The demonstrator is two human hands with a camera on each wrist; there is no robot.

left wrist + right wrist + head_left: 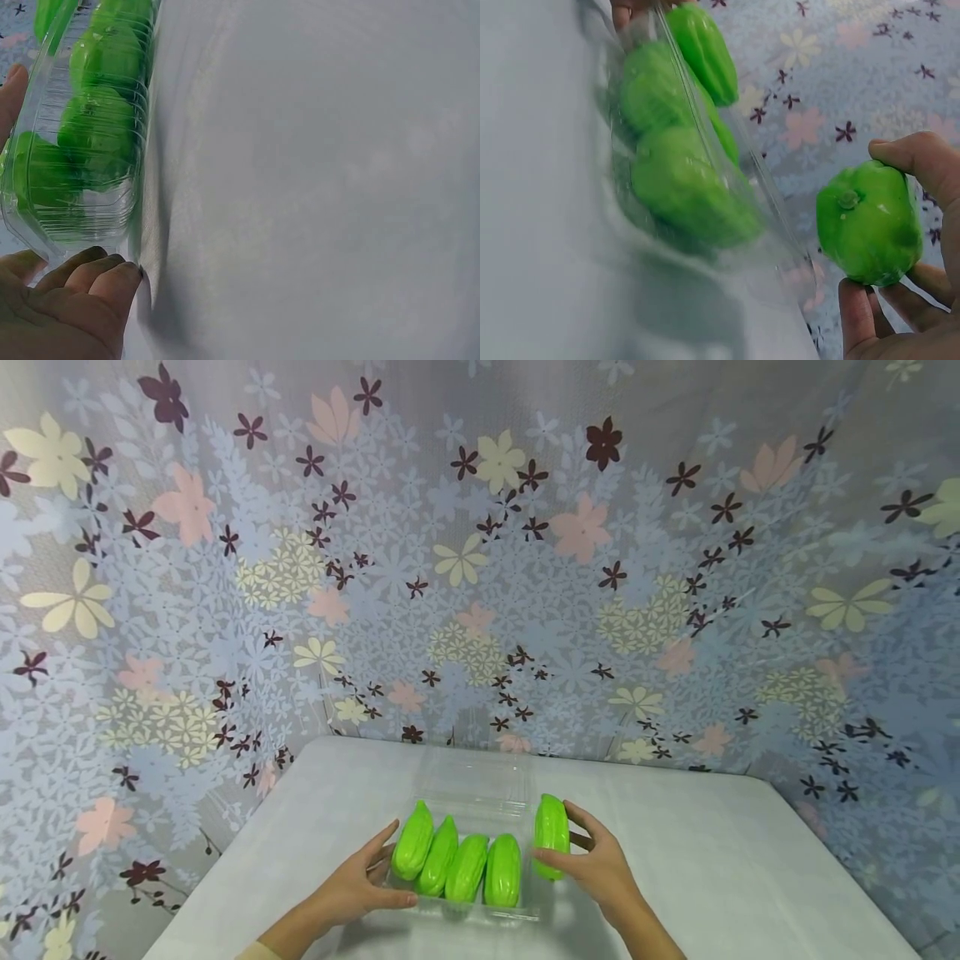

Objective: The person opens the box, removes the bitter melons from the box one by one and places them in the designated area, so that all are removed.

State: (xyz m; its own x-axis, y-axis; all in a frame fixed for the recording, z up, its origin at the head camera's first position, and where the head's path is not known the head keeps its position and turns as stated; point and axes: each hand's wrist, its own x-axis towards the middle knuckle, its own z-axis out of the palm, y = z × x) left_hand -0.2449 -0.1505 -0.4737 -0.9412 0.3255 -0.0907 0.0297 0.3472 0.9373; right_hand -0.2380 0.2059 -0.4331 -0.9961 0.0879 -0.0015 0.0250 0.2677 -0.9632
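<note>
Several bright green, ribbed, gourd-shaped pieces (465,868) lie side by side in a clear plastic clamshell container (517,912). The leftmost piece (413,842) sits higher, tilted near the left rim. At the container's left end, my left hand (360,881) has its thumb by the front rim and its fingers along the side. In the left wrist view, fingertips (112,274) come up against the container's end. My right hand (600,864) grips another green gourd-shaped piece (552,837) between thumb and fingers, just beyond the container's right side. The right wrist view shows its rounded end (870,223).
The container's clear lid (472,777) is folded back, away from me. All of this is on a table with a white cover (712,860). Behind the table hangs a flowered curtain (480,610), which also runs along both sides.
</note>
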